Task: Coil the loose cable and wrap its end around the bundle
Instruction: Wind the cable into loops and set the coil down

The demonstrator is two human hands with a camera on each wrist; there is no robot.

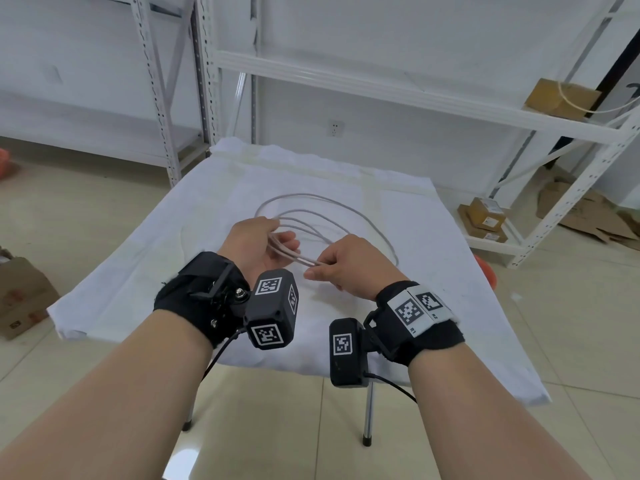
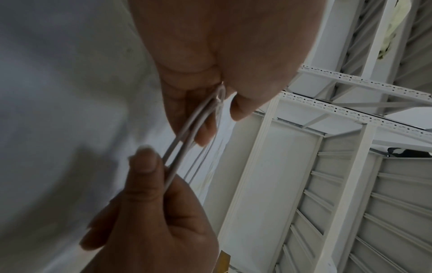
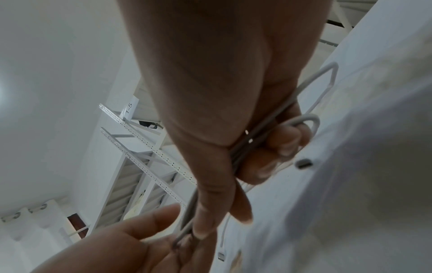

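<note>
A long pale grey cable (image 1: pixel 294 256) lies in several loose loops on a white cloth-covered table (image 1: pixel 138 265), with one side of the loops lifted. My left hand (image 1: pixel 280 237) grips the gathered strands from the left. My right hand (image 1: pixel 317 271) grips the same strands a little nearer me. In the left wrist view, the left hand (image 2: pixel 219 122) pinches the cable (image 2: pixel 187 127) and the right hand (image 2: pixel 149 212) holds it lower down. The right wrist view has the right hand (image 3: pixel 224 194) curled round the cable (image 3: pixel 311 118). A plug end (image 3: pixel 221 256) hangs beside the left hand (image 3: pixel 112 247).
White metal shelving (image 1: pixel 381 91) stands behind and to the right of the table. Cardboard boxes sit on the floor at the left (image 1: pixel 20 296) and on the low right shelf (image 1: pixel 485 213). Tiled floor surrounds the table, whose metal legs (image 1: pixel 369 410) show below the cloth.
</note>
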